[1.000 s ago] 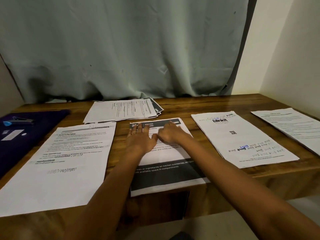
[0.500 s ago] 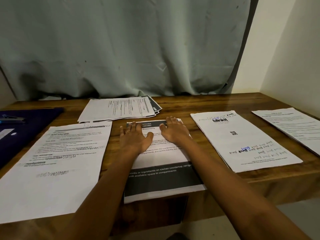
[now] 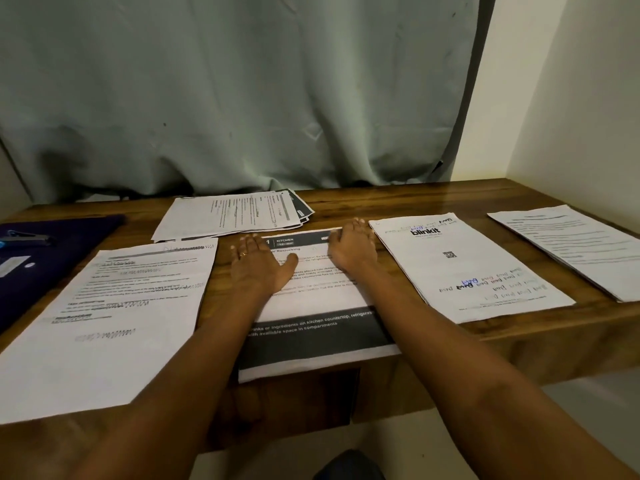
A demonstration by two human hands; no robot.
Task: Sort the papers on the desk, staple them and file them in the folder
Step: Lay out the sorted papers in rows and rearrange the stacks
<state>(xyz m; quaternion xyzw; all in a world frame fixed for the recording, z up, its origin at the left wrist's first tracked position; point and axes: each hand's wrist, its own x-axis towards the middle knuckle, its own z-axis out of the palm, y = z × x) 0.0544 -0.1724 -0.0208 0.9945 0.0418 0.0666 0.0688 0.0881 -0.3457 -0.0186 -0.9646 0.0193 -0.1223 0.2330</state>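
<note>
A sheet headed KITCHEN with dark bands (image 3: 311,334) lies at the desk's middle, its near end hanging over the front edge. My left hand (image 3: 258,265) lies flat on its upper left part. My right hand (image 3: 351,249) lies flat on its upper right corner. Other printed papers lie around it: a large sheet (image 3: 114,313) on the left, a stack (image 3: 228,216) at the back, a blinkit sheet (image 3: 464,268) on the right and a further pile (image 3: 575,247) at the far right. A dark purple folder (image 3: 52,251) sits at the far left with a stapler (image 3: 27,237) on it.
The wooden desk (image 3: 398,199) ends against a grey-green curtain (image 3: 242,98) at the back and a pale wall (image 3: 571,98) on the right. Its front edge runs under my forearms, with floor below.
My hands have slid apart and up the KITCHEN sheet toward its top corners. My right hand, curled a second ago, now lies flat. The sheet looks straighter.
</note>
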